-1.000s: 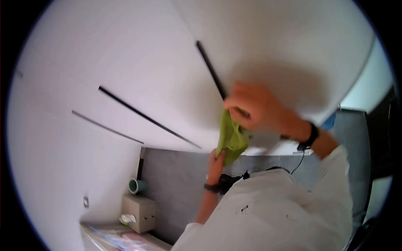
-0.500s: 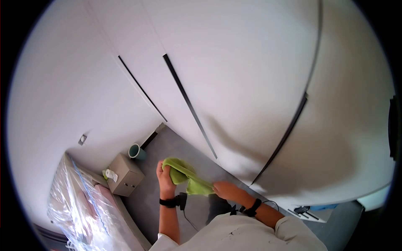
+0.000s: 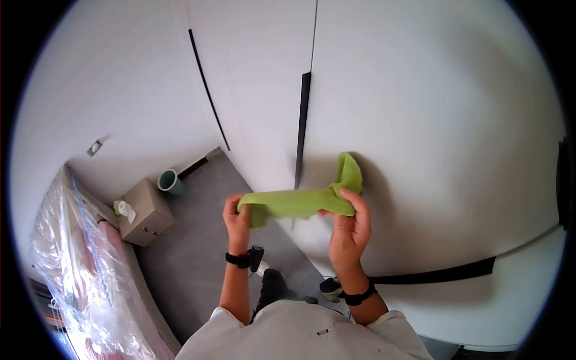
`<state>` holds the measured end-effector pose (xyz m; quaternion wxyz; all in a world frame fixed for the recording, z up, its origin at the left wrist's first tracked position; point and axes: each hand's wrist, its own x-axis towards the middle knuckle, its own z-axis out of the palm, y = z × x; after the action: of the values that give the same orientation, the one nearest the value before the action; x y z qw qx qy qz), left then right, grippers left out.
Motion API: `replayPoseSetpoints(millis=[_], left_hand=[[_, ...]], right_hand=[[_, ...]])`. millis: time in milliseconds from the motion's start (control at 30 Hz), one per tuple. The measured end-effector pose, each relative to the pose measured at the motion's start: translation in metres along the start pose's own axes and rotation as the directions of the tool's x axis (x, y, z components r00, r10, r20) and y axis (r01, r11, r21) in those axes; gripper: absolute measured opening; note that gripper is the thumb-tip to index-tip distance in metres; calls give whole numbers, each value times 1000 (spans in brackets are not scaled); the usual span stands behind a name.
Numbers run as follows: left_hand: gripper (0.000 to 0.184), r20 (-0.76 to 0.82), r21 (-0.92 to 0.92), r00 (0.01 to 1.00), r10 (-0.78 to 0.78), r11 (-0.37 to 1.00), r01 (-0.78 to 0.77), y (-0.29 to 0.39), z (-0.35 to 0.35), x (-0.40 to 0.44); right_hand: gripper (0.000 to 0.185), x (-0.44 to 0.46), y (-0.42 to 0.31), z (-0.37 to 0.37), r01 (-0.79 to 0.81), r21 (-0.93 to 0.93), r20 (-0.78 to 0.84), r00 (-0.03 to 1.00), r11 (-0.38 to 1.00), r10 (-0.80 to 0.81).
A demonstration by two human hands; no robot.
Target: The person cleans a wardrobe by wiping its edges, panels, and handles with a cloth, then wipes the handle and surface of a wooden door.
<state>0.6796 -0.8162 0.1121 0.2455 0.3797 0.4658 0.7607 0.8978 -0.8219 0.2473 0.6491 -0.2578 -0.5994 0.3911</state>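
A green cloth (image 3: 282, 203) is stretched between my two hands, in front of the white wardrobe doors. My left hand (image 3: 237, 217) grips its left end, with the fingers closed round the fabric. At the other end my right hand (image 3: 349, 231) pinches the cloth between thumb and fingers. A loose folded corner sticks up above the right hand, and the lower edge is smeared by motion. Both wrists wear black bands.
White wardrobe doors with a long black handle (image 3: 304, 120) stand ahead and to the right. At left are a beige bedside cabinet (image 3: 147, 213) with a tissue roll (image 3: 126, 210), a teal bin (image 3: 170, 182), and a bed under clear plastic sheeting (image 3: 78, 252).
My view has turned to the right. Both hands have risen, and the cloth, bunched and slanting before, is now pulled out nearly level between them.
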Motion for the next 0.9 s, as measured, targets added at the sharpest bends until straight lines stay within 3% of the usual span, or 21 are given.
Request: replayPoseSetpoints(millis=[100,133,200,267,333,367,400,467,500,533,600,667,733,800,900], left_hand=[[14,250,65,936,-249,969,240,-13,36,11],[14,275,47,926,-257,966,254,-18,47,18],[12,614,123,755,-230,973,196,-29,66,26],[15,668,78,708,-229,968,239,-28,84,33],[17,693,230,717,-83,967,-110,-26,92,46],[12,720,246,691,73,903,-352,-27,94,58],[12,740,229,669,63,913,-339,-31,94,69],[23,763,207,610,213,813,-544,-40,92,88],[38,792,148,557,250,807,-572,-43,94,95],[38,803,130,544,243,820,-558,-48,93,96],[43,861,185,496,112,840,-510,-57,91,97],[44,863,188,495,96,850,-493,-59,93,96],[46,865,188,493,90,854,-485,-62,91,99],[45,869,260,496,-13,864,-432,-73,89,98],[47,891,213,453,22,861,-461,-88,89,99]], right_hand=[[24,27,-9,15,185,-239,-114,970,953,-216],[24,37,-9,17,185,-272,-122,967,944,-224],[32,52,-11,22,292,-531,-34,930,795,-365],[39,80,-24,38,273,-622,-10,935,734,-356],[46,102,-24,49,249,-699,10,940,671,-340],[48,108,-21,52,262,-740,46,939,620,-342],[52,111,-17,54,270,-776,80,938,569,-336],[50,113,-10,57,236,-834,70,942,499,-327],[49,114,-8,59,194,-795,4,949,575,-314],[48,116,-8,62,156,-748,-61,952,645,-300],[47,125,-11,67,100,-768,-72,968,633,-240],[50,129,-4,71,201,-735,-72,927,647,-369],[51,134,-2,81,192,-755,-85,919,627,-384],[53,137,-1,88,180,-771,-101,913,611,-396],[51,141,-2,97,127,-814,-111,924,567,-366]])
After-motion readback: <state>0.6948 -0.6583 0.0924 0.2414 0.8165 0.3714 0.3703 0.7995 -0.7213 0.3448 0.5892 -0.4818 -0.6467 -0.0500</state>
